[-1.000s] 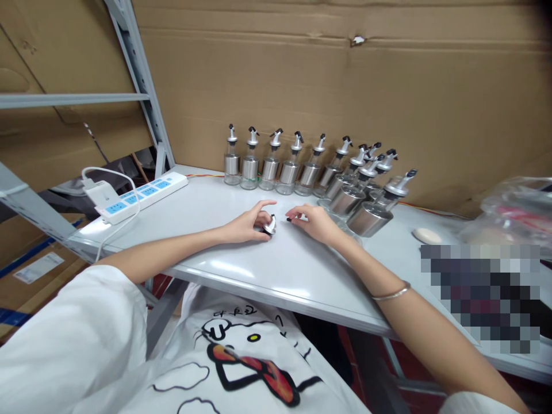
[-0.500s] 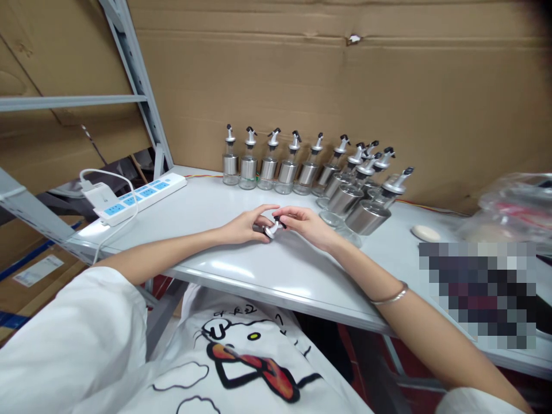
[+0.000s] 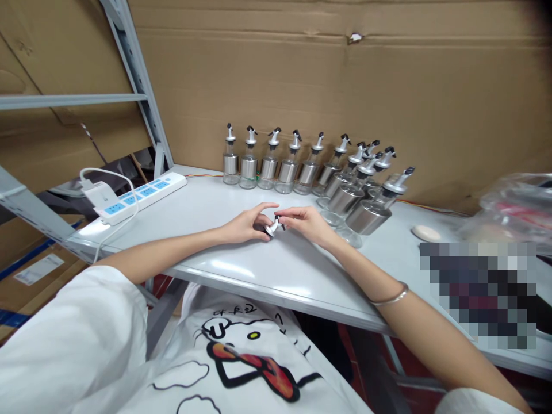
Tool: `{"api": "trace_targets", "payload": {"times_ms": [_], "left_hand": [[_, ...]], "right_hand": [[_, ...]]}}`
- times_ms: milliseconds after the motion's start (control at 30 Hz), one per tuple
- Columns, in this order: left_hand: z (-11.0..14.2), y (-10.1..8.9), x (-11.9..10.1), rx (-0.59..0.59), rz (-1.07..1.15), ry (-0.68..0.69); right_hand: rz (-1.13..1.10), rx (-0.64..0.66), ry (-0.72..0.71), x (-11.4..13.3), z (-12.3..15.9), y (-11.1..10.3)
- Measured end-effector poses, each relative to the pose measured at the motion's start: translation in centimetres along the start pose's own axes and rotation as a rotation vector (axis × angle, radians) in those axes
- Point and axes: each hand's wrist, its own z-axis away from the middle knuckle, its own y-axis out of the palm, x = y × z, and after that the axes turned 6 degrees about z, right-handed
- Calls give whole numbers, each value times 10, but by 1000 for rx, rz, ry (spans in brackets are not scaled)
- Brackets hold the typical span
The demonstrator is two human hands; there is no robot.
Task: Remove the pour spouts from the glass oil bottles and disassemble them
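1. The left hand (image 3: 245, 225) is half curled, thumb and bent fingers closed round the base of a silver pourer spout (image 3: 272, 229), with the index finger reaching out straight above it.
2. The spout sits between the two hands, low over the table (image 3: 302, 270), its neck slanting up towards the right hand (image 3: 309, 224).
3. That right hand has its fingertips drawn nearly together at the black cap (image 3: 278, 218) on the spout's end; from where I stand I can't tell whether they pinch it or only touch it.
4. A metal bracelet (image 3: 390, 296) rings the right wrist.
5. Just beyond the right forearm stand glass bottles (image 3: 288, 172) with steel sleeves and pourers of the same kind, lined up along the cardboard wall (image 3: 259, 75) and bunching closer together on the right.
6. Further right lie a pale oval object (image 3: 426, 233) and a clear plastic bag (image 3: 513, 201).
7. Well to the left, a white power strip (image 3: 150, 199) holds a plugged-in adapter (image 3: 100, 196), beside the grey metal frame (image 3: 144, 95).
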Motion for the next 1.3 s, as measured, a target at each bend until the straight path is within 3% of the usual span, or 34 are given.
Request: {"api": "trace_targets", "payload": {"times_ms": [467, 767, 967, 1067, 1200, 1300], "left_hand": [[0, 0, -2, -9, 27, -12], [-1, 0, 0, -10, 61, -12], [0, -1, -1, -85, 95, -20], [1, -1, -4, -65, 133, -20], [1, 0, -6, -25, 163, -41], [1, 0, -5, -19, 169, -57]], "right_hand": [[-76, -159, -39, 7, 4, 11], [-48, -153, -26, 4, 1, 10], [-328, -23, 66, 6, 2, 6], [-464, 94, 125, 7, 4, 3], [-493, 316, 165, 6, 7, -3], [-485, 388, 174, 6, 9, -6]]}}
